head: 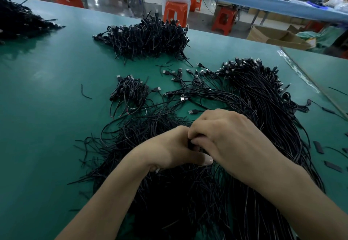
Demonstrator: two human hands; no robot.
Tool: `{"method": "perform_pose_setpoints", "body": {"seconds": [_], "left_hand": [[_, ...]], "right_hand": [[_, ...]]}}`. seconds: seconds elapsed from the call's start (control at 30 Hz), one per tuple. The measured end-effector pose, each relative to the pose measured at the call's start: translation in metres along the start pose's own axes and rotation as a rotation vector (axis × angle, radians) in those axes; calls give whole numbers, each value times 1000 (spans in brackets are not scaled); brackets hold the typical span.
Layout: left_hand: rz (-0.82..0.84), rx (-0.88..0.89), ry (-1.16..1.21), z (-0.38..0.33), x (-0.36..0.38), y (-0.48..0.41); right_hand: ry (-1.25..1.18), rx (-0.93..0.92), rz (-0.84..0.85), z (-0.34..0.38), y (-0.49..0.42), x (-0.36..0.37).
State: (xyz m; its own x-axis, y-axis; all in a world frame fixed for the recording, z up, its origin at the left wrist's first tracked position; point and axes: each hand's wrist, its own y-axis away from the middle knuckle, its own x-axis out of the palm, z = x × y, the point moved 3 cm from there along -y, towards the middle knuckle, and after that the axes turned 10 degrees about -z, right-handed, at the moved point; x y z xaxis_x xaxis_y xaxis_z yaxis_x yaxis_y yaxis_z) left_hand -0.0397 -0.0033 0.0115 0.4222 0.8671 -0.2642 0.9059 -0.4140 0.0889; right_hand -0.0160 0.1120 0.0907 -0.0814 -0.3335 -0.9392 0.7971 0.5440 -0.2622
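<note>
From my remote seat I see a far pile of cables (pixel 20 21) at the left edge of the green table (pixel 47 108); next a stray wire scrap (pixel 85 94); then a small coiled bundle (pixel 130 91); my left hand (pixel 169 149) curls its fingers round a black cable (pixel 194 143), low at centre above the loose heap (pixel 263 108); my right hand (pixel 226 136) touches the left, fingers bent and pinching the same cable; black sleeve pieces (pixel 318 146) lie far right.
</note>
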Motion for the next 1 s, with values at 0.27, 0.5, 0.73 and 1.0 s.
{"method": "perform_pose_setpoints", "body": {"seconds": [0.27,0.5,0.73,1.0], "left_hand": [[-47,1,-40,-4,-1,4],[-48,-153,459,-4,-9,5],[-41,-59,789,-16,-10,8],[-493,109,-70,-17,-12,8]], "right_hand": [[6,-59,16,5,-3,3],[37,-76,-166,-5,-1,3],[54,-164,-542,-13,5,4],[-432,206,-664,-27,6,23]]}}
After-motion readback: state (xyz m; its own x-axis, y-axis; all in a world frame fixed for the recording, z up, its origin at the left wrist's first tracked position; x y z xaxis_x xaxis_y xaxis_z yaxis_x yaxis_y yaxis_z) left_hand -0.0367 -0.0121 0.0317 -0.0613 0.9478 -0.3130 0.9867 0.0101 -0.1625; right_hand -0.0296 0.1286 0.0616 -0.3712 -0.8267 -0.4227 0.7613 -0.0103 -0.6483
